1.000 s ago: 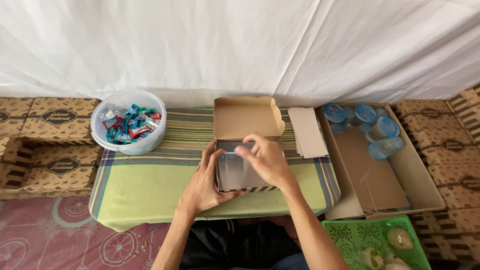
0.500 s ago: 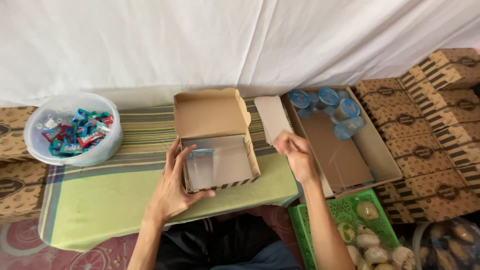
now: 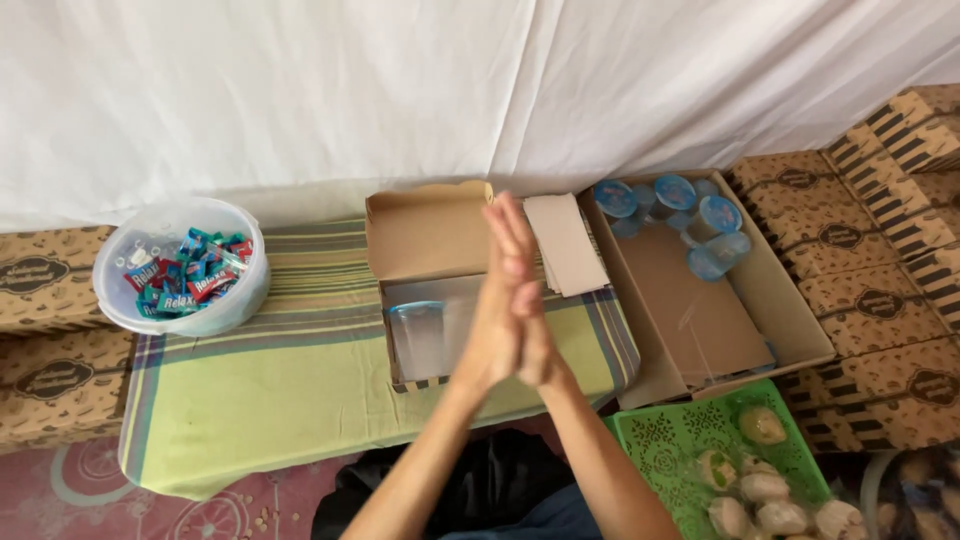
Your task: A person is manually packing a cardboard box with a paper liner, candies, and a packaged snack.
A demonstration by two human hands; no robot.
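Pressed-together hands (image 3: 512, 300) above open box (image 3: 425, 235)

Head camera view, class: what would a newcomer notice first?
Centre: the left hand and right hand pressed palm to palm above an open brown cardboard box holding a clear plastic cup. Left on the striped cloth, a clear plastic tub of wrapped sweets.

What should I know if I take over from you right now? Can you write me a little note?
Left hand and right hand: pressed palm to palm above the open snack box, holding nothing.
Done: one sealed water cup lies in the box.
Nearby: more cups in the big carton, wrapped candies in the plastic tub, round pastries in the green basket.
Left: the box has room and its lid is open.
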